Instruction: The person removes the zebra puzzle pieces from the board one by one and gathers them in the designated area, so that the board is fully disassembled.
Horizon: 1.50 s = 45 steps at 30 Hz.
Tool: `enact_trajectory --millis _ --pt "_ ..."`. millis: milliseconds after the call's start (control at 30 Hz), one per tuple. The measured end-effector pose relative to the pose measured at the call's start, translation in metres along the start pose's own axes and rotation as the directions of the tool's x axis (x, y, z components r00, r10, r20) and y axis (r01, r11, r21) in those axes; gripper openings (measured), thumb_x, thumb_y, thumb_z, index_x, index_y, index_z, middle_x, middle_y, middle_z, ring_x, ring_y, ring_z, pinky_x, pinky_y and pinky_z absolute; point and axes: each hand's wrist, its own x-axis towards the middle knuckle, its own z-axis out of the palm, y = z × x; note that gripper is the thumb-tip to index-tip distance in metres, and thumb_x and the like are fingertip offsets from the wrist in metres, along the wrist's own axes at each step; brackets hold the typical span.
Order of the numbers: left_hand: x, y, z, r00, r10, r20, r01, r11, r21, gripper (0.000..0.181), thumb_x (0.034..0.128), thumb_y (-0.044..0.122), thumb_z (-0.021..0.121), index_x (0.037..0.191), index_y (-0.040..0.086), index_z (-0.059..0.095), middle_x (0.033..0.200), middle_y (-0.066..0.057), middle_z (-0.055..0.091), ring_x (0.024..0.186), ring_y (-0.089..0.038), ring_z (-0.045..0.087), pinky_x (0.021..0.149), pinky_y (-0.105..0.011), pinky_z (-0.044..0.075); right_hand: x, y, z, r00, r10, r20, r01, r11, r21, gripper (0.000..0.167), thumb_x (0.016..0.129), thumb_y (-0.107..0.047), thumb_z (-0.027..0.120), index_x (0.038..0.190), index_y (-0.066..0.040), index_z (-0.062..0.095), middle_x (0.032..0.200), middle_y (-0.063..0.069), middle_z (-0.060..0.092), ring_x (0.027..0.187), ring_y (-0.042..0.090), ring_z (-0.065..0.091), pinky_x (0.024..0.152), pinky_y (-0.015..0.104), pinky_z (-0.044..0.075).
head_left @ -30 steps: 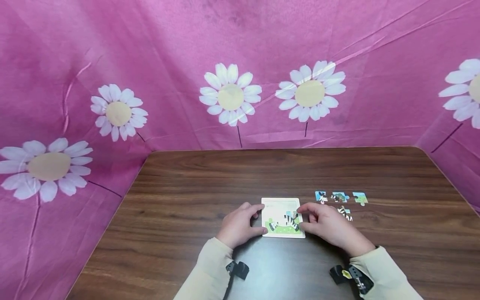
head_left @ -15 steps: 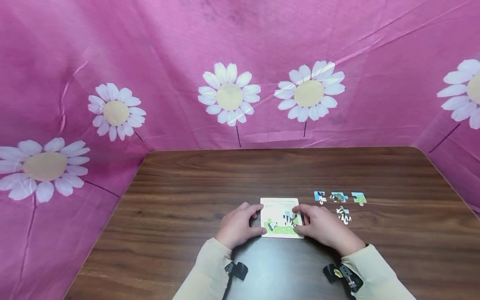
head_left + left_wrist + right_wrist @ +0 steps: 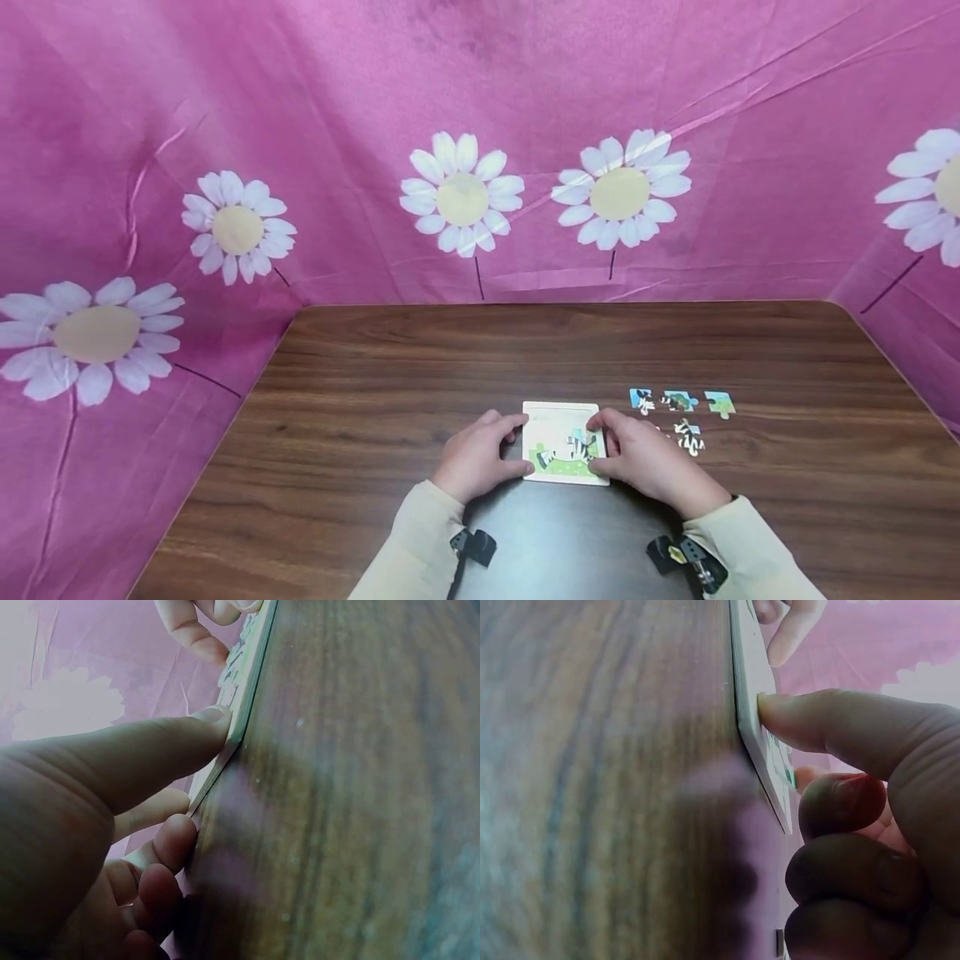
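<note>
A square, pale-framed jigsaw puzzle board (image 3: pixel 561 406) lies flat on the table, with zebra and green-grass pieces along its lower part. My left hand (image 3: pixel 480 457) holds its left side, thumb on the near corner and index finger at the upper edge. In the left wrist view that thumb presses the board's rim (image 3: pixel 238 724). My right hand (image 3: pixel 651 460) pinches a zebra puzzle piece (image 3: pixel 581 443) at the board's right side between thumb and index finger. In the right wrist view a green-edged piece (image 3: pixel 790 777) shows by the index fingertip; the fingers hide part of it.
Several loose puzzle pieces lie right of the board, among them a blue one (image 3: pixel 642 401), a green one (image 3: pixel 720 404) and a zebra one (image 3: pixel 689 437). The brown wooden table (image 3: pixel 375 375) ends at a pink daisy-print cloth (image 3: pixel 525 100).
My right hand has shifted slightly left, further over the board, with the zebra puzzle piece. My left hand keeps its hold on the board. The head view has tilted a little.
</note>
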Motion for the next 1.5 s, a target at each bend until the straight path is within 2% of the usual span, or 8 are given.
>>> enact_trajectory --millis 300,467,633,733,900,1167,1333,1500 --pt "-0.0001 -0.0025 0.0002 1.0 -0.004 -0.007 0.004 1.0 0.004 0.065 0.0758 0.043 0.085 0.134 0.023 0.065 0.092 0.013 0.052 0.072 -0.006 0.048 0.065 -0.026 0.039 0.0003 0.0005 -0.0018 0.995 -0.09 -0.037 0.09 0.996 0.01 0.036 0.077 -0.009 0.081 0.107 -0.013 0.062 0.067 -0.007 0.045 0.056 0.005 0.04 0.053 0.026 0.034" --pt "-0.0005 -0.002 0.0008 1.0 0.009 -0.017 -0.009 1.0 0.003 0.064 0.0746 0.044 0.085 0.133 0.025 0.065 0.092 0.013 0.053 0.071 -0.005 0.048 0.064 -0.026 0.04 -0.001 0.0038 -0.0019 0.987 -0.138 -0.084 0.138 0.99 -0.016 0.032 0.076 -0.004 0.078 0.101 -0.017 0.063 0.066 -0.009 0.043 0.056 0.003 0.038 0.053 0.026 0.033" --pt "-0.0004 -0.0014 0.001 1.0 0.011 -0.018 -0.011 1.0 0.002 0.064 0.0738 0.044 0.085 0.132 0.025 0.066 0.092 0.014 0.052 0.07 -0.004 0.048 0.064 -0.026 0.04 -0.0002 0.0067 -0.0006 0.973 -0.185 -0.139 0.179 0.982 -0.06 0.032 0.073 0.001 0.076 0.093 -0.02 0.064 0.076 -0.01 0.048 0.068 0.005 0.045 0.062 0.027 0.039" --pt "-0.0007 -0.0016 0.0011 1.0 0.016 -0.02 -0.016 1.0 0.0 0.064 0.0735 0.044 0.085 0.131 0.025 0.066 0.091 0.013 0.052 0.07 -0.004 0.047 0.063 -0.026 0.039 0.0002 0.0063 -0.0007 0.975 -0.178 -0.136 0.171 0.983 -0.062 0.031 0.073 0.002 0.076 0.092 -0.02 0.064 0.083 -0.009 0.053 0.075 0.009 0.05 0.066 0.029 0.042" --pt "-0.0007 -0.0017 0.0008 1.0 0.014 -0.015 -0.014 1.0 -0.004 0.064 0.0738 0.043 0.085 0.132 0.025 0.066 0.091 0.013 0.052 0.069 -0.005 0.046 0.062 -0.025 0.038 0.0007 0.0042 -0.0017 0.981 -0.161 -0.109 0.157 0.987 -0.039 0.029 0.076 0.003 0.074 0.092 -0.019 0.064 0.081 -0.008 0.056 0.074 0.009 0.051 0.065 0.03 0.043" --pt "0.0001 -0.0023 0.0006 1.0 0.005 -0.006 -0.005 1.0 -0.005 0.064 0.074 0.044 0.085 0.132 0.025 0.066 0.091 0.014 0.051 0.069 -0.004 0.046 0.062 -0.025 0.038 0.0007 0.0052 -0.0027 0.98 -0.161 -0.118 0.155 0.986 -0.062 0.027 0.076 -0.001 0.074 0.099 -0.015 0.07 0.087 -0.008 0.061 0.077 0.009 0.053 0.068 0.03 0.045" --pt "0.0002 -0.0021 0.0005 1.0 0.017 -0.011 -0.017 1.0 -0.002 0.064 0.0738 0.042 0.085 0.132 0.024 0.066 0.091 0.013 0.052 0.069 -0.005 0.046 0.062 -0.025 0.038 0.0008 0.0071 -0.0028 0.981 -0.16 -0.108 0.155 0.987 -0.053 0.027 0.076 -0.011 0.08 0.102 -0.013 0.072 0.092 -0.008 0.065 0.078 0.009 0.053 0.069 0.03 0.045" --pt "0.0008 -0.0019 0.0005 1.0 0.02 -0.01 -0.02 1.0 -0.003 0.064 0.074 0.041 0.086 0.132 0.024 0.066 0.091 0.012 0.052 0.07 -0.005 0.047 0.063 -0.025 0.038 0.0013 0.0059 -0.0028 0.987 -0.129 -0.092 0.126 0.991 -0.038 0.028 0.077 -0.023 0.085 0.102 -0.014 0.074 0.089 -0.009 0.064 0.078 0.009 0.053 0.068 0.03 0.044"
